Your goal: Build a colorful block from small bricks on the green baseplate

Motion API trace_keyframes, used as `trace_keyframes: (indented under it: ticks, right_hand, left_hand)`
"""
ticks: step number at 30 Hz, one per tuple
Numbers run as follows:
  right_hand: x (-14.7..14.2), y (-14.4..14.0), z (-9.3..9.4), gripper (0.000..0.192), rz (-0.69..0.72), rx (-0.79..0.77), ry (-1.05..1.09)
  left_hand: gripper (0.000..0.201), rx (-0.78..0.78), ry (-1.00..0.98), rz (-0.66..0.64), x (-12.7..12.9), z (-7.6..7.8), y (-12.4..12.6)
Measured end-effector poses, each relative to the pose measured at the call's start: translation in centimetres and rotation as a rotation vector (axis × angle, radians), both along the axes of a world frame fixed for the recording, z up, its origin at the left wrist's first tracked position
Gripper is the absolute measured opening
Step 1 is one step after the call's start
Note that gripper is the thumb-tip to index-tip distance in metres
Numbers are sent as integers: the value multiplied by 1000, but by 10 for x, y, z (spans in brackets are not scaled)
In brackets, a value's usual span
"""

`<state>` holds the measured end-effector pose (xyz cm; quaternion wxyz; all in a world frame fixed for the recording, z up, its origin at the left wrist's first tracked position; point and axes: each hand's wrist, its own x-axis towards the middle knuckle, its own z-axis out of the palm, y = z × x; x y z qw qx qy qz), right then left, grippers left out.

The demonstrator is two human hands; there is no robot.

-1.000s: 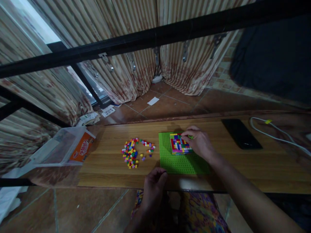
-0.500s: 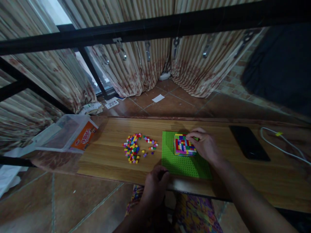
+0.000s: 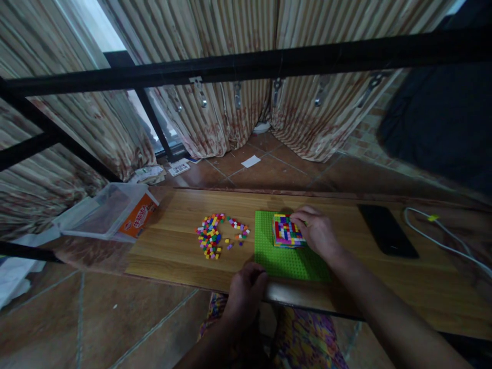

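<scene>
A low block built of many coloured toy bricks (image 3: 287, 233) stands on the green studded baseplate (image 3: 284, 266). My right hand (image 3: 315, 229) is at the block's right side, fingertips pinched together at its top; whatever is between them is hidden. The hand covers the block's right end. My left hand (image 3: 248, 284) rests at the table's front edge, by the baseplate's near left corner, with fingers curled and thumb against the forefinger. I cannot make out anything in it. To the left of the baseplate lies a curved pile of loose toy bricks (image 3: 209, 236), with several strays beside it.
A clear plastic box (image 3: 115, 205) with an orange label is at the wooden table's (image 3: 165, 261) left end. On the right lie a black phone (image 3: 386, 230) and a white cable (image 3: 442, 233). A dark metal rail (image 3: 238, 64) crosses in front of striped curtains.
The view has tilted and shifted slightly. My right hand stays at the block's top, its fingers drawn a little closer over its right side. My left hand has barely moved.
</scene>
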<state>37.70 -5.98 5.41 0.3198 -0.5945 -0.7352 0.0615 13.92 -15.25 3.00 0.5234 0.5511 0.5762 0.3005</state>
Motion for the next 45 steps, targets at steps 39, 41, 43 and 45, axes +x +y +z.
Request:
trace_keyframes:
  ticks: [39, 41, 43, 45]
  right_hand:
    - [-86, -118, 33, 19, 92, -142, 616]
    - [-88, -118, 31, 19, 90, -169, 646]
    - [-90, -120, 28, 19, 83, -192, 664]
    - [-93, -121, 24, 18, 74, -202, 659]
  left_hand:
    - [29, -538, -959, 62, 8, 46, 6]
    - [30, -538, -957, 61, 7, 44, 4]
    - [31, -532, -941, 66, 5, 43, 3]
    - [33, -526, -925, 76, 4, 40, 1]
